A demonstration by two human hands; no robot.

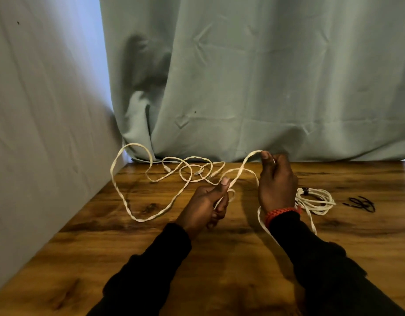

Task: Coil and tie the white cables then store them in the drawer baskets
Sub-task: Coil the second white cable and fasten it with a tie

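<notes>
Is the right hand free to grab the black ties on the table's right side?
Probably not yet. The right hand holds the white cable, which loops round its wrist. The black ties lie uncovered beyond the coiled cable.

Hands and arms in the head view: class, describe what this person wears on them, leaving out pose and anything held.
Both arms are covered by long black sleeves reaching to the wrists. The left hand and right hand are bare, with no gloves or rings visible. On the right wrist sits a braided orange-red bracelet just above the cuff. The left wrist shows no band or watch.
</notes>
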